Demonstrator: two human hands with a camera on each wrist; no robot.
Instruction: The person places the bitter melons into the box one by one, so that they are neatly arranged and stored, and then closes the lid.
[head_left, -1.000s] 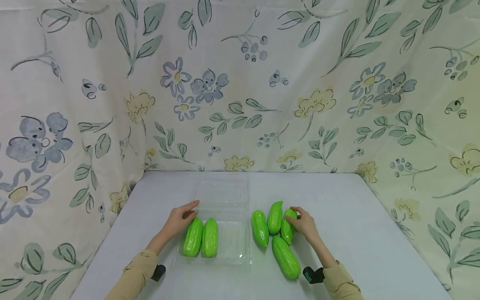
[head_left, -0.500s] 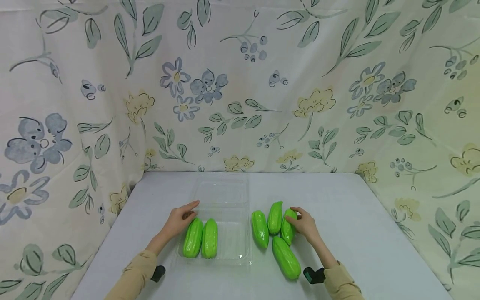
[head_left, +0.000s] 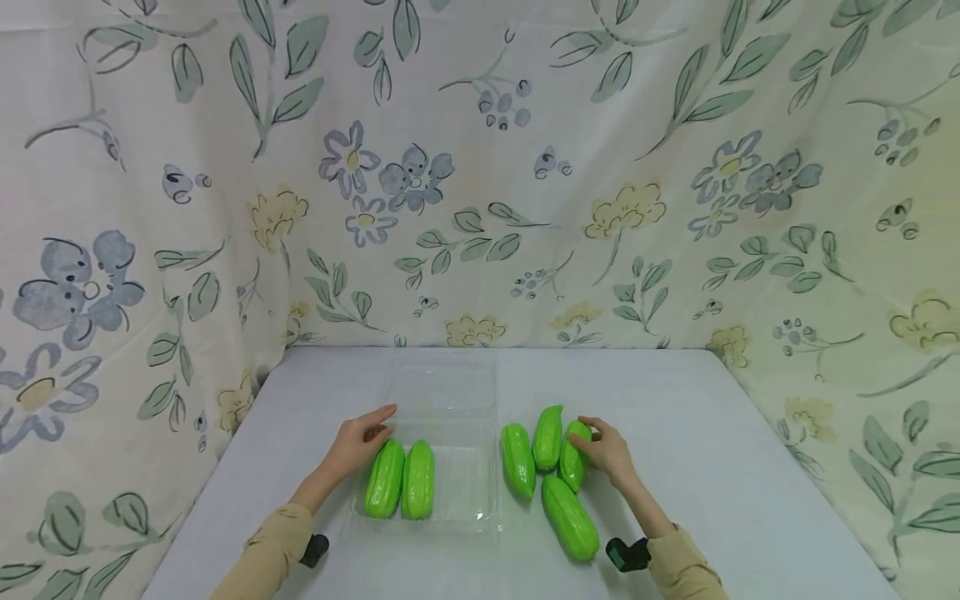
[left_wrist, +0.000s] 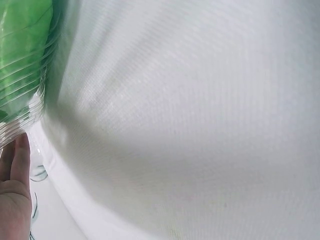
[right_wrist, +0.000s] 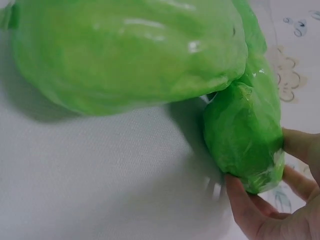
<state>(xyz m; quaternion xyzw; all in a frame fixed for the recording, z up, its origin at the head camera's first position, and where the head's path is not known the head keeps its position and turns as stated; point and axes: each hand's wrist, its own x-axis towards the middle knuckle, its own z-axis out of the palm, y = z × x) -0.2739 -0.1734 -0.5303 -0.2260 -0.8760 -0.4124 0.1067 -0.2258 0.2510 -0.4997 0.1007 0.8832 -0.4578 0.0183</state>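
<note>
A hinged clear plastic container [head_left: 465, 487] lies opened out on the table with two glossy green, ridged, cucumber-shaped vegetables, one left [head_left: 385, 479] and one right [head_left: 417, 481], in its near half. My left hand [head_left: 357, 442] holds its left edge near the hinge; fingertips touch its corner in the left wrist view, where the thumb is hidden. To the right of the container lie several more such vegetables. My right hand [head_left: 611, 457] grips the far end of the rightmost one [head_left: 572, 473], which still lies among the others. The right wrist view shows fingers around this film-wrapped vegetable [right_wrist: 242, 137].
The container's lid half [head_left: 442, 387] lies flat behind the near half. Three other green vegetables, at left [head_left: 517, 462], back [head_left: 548, 437] and front [head_left: 570, 521], lie close against the gripped one. A floral cloth [head_left: 480, 208] hangs behind the white table [head_left: 675, 433].
The head view has tilted very slightly. Both hands and the vegetables stay where they were.
</note>
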